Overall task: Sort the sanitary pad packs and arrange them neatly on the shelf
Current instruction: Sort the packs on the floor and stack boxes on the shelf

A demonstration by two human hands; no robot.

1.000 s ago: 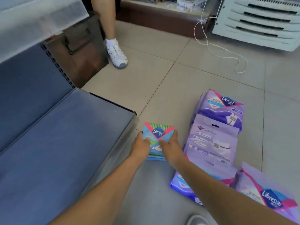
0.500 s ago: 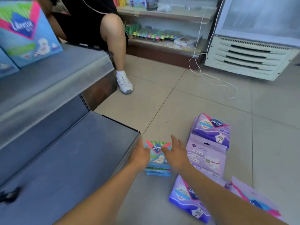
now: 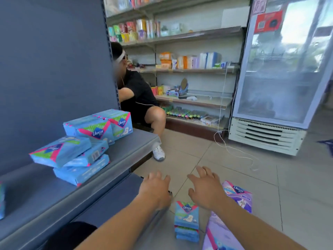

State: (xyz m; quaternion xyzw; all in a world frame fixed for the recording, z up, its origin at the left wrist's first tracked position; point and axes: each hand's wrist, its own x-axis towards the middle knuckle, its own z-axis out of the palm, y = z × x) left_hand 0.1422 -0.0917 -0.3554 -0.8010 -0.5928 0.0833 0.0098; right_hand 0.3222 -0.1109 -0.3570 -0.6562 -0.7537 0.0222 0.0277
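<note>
Partly done, by the look of it. Blue Libresse packs already on the grey shelf [image 3: 137, 147]: two standing upright side by side at the back (upright pair [image 3: 100, 127]), three more lying flat in a loose, skewed pile in front of them (flat pile [image 3: 72, 157]) – on the shelf but not neat, so squaring up likely left to do.

Left on the tiled floor [image 3: 234, 168]: short stack of blue packs [image 3: 186, 221] standing just off the lower shelf [image 3: 115, 197] corner, between the two forearms. Purple Libresse packs [image 3: 237, 195] to the right of that stack, none of them shelved as far as seen (sorting by colour probably the intent).

Left hand [image 3: 155, 188]: fingers spread and relaxed, holding nothing, above the lower shelf's front corner. Right hand [image 3: 205, 188]: likewise released, fingers splayed, empty, hovering above the floor beside the purple packs. Neither touching any pack.

Hard to make out:
- count in the floor stack – three at least, lower edges blurred
- number of purple packs – cut off by the bottom edge and partly under the right forearm
- sliver of another blue pack [image 3: 1, 201] at the far left edge, mostly out of frame
- left hand motion-blurred; contact with the lower shelf cannot be told
- whole lower shelf surface largely hidden by the left arm and a dark shape at bottom left
</note>
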